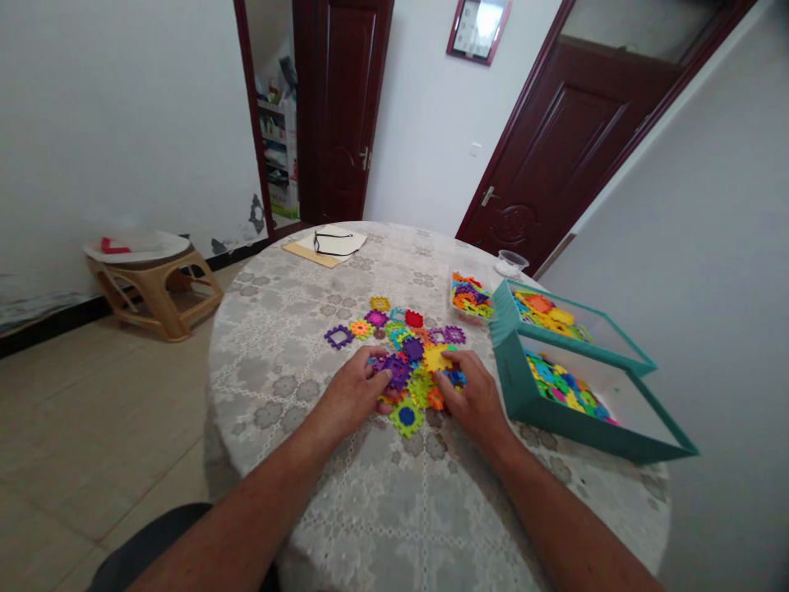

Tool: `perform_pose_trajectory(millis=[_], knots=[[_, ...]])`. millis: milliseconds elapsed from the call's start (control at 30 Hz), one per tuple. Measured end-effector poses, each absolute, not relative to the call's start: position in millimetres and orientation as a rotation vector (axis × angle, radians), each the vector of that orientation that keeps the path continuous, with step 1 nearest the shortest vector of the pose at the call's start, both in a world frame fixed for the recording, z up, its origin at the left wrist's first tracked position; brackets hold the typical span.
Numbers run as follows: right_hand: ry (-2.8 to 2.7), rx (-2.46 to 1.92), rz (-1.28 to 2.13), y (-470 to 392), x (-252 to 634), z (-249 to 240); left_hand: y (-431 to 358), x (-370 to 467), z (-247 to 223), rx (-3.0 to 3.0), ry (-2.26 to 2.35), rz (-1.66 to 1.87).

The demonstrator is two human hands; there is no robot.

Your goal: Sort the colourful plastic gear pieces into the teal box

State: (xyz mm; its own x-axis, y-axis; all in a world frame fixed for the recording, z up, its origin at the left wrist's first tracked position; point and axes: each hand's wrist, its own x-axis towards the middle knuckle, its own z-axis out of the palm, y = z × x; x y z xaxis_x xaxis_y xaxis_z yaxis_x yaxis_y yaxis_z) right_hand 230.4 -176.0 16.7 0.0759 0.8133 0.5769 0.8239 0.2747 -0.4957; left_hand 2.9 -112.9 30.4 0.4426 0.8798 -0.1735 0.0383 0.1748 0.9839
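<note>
A pile of colourful plastic interlocking gear-shaped pieces lies in the middle of the round table. My left hand (357,384) is at the left side of the pile, its thumb and fingers closed on a purple piece (396,370) with a toothed edge. On the other side, my right hand (476,396) grips a yellow piece (436,358) between thumb and fingers. A dark purple square piece (412,349) sits between the two hands. Nearest to me is a lime green piece (407,418) with a blue centre. My fingers partly cover the pieces beneath them.
A teal box (514,378) and its lid (622,339), both with more pieces inside, stand on the right. Behind them are a clear tub (472,298) of pieces and a clear plastic container (511,262). Glasses (333,244) lie on papers at the far left of the tablecloth (277,329).
</note>
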Motion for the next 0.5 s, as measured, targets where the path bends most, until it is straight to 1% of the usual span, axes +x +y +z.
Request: perform_pose_trajectory(millis=[100, 233, 367, 500], knots=[[-1.670, -1.380, 0.111, -183.1, 221.2, 23.9, -114.8, 2.1, 33.9, 1.261, 0.930, 0.739], [-1.790, -1.260, 0.246, -185.9, 205.2, 24.8, -118.0, 0.6, 42.0, 1.254, 0.849, 0.737], [-1.814, -1.284, 0.208, -183.1, 199.4, 23.1, -119.3, 0.4, 47.1, 1.238, 0.820, 0.733], [-1.896, -1.214, 0.155, -184.3, 200.1, 24.2, -116.2, 3.4, 41.7, 1.309, 0.810, 0.685]])
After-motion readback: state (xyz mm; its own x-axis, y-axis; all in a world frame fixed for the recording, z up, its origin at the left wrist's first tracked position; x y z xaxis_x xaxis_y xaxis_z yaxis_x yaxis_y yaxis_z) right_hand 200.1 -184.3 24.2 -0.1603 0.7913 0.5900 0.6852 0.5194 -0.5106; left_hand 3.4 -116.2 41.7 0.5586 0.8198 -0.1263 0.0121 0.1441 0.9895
